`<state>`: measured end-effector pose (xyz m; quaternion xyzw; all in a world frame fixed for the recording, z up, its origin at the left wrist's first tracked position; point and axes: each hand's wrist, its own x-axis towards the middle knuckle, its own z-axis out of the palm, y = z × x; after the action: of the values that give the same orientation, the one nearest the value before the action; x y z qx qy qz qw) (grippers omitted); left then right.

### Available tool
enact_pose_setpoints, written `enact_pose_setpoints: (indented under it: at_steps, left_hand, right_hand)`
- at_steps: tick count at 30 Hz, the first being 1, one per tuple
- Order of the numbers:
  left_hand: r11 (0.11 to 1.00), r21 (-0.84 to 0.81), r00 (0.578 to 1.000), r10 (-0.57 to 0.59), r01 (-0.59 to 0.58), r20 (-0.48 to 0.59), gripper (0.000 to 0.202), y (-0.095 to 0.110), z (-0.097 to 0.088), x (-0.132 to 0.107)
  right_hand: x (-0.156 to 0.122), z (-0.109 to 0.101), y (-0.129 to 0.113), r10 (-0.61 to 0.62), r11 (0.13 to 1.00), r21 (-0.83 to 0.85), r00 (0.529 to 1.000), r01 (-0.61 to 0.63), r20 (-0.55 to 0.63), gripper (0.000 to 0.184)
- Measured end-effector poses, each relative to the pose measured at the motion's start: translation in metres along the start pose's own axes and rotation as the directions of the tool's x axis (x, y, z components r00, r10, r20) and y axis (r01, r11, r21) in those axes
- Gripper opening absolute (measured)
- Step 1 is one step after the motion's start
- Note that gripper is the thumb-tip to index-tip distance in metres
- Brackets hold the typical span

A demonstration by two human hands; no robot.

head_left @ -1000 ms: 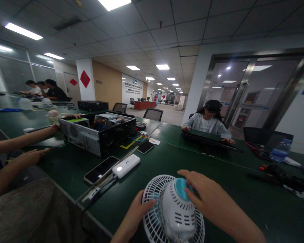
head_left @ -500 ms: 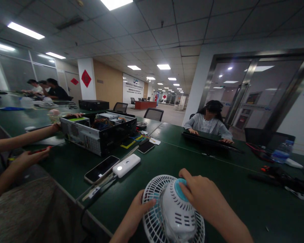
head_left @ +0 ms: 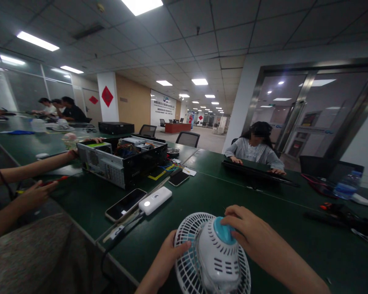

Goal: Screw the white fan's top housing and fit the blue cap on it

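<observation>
White desk fan (head_left: 217, 261) at the near edge of the desk (head_left: 208, 192), long axis pointing away with teal cap (head_left: 223, 230) foremost, left hand (head_left: 168, 255) closed on wire guard (head_left: 187, 228), right hand (head_left: 251, 230) curled firmly over teal cap.

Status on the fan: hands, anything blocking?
Left hand on white wire fan cage; right hand on teal plastic hub. White power bank nearby, not blocking.
</observation>
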<state>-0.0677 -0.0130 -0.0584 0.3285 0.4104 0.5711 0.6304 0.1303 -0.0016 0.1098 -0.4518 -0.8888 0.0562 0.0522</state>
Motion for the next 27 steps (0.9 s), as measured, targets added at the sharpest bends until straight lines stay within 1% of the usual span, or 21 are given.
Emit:
enact_pose_setpoints:
  at_steps: [3, 8, 13, 17, 19, 21, 23, 25, 27]
  left_hand:
    - [1.000, 0.010, 1.000, 0.000, 0.000, -0.007, 0.051, 0.001, 0.000, 0.000]
    - [1.000, 0.006, 1.000, -0.002, 0.002, 0.019, 0.049, 0.003, 0.000, -0.002]
    - [1.000, 0.017, 1.000, 0.006, -0.006, 0.010, 0.050, 0.001, 0.000, -0.001]
    - [1.000, 0.013, 1.000, 0.012, -0.012, 0.009, 0.048, 0.000, -0.001, 0.000]
    - [1.000, 0.016, 1.000, 0.013, -0.014, 0.013, 0.046, -0.001, -0.001, 0.001]
    - [1.000, 0.021, 1.000, 0.018, -0.018, 0.004, 0.045, -0.002, -0.002, 0.002]
    - [1.000, 0.021, 1.000, 0.022, -0.022, -0.011, 0.047, -0.005, -0.002, 0.003]
    - [0.999, 0.022, 0.999, 0.025, -0.025, -0.023, 0.048, -0.007, -0.003, 0.004]
    - [0.999, 0.025, 0.999, 0.027, -0.026, -0.020, 0.048, -0.007, -0.003, 0.004]
  right_hand:
    - [0.003, 0.000, -0.001, -0.003, 1.000, 0.028, 1.000, 0.003, 0.010, 0.036]
    - [0.002, 0.000, 0.000, -0.030, 0.999, 0.043, 0.999, 0.030, 0.011, 0.036]
    - [0.001, -0.001, 0.002, -0.010, 0.999, 0.037, 1.000, 0.009, 0.024, 0.031]
    - [0.004, 0.000, -0.002, 0.068, 0.997, -0.048, 0.997, -0.067, 0.032, 0.020]
    - [0.007, 0.002, -0.007, 0.116, 0.989, -0.088, 0.993, -0.115, 0.011, 0.021]
    - [0.010, 0.005, -0.012, 0.160, 0.980, -0.115, 0.987, -0.161, -0.014, 0.027]
    - [0.011, 0.006, -0.016, 0.189, 0.973, -0.134, 0.982, -0.190, -0.015, 0.029]
    - [0.010, 0.006, -0.015, 0.177, 0.977, -0.125, 0.984, -0.176, -0.001, 0.028]
    - [0.007, 0.004, -0.010, 0.119, 0.990, -0.080, 0.993, -0.119, -0.007, 0.031]
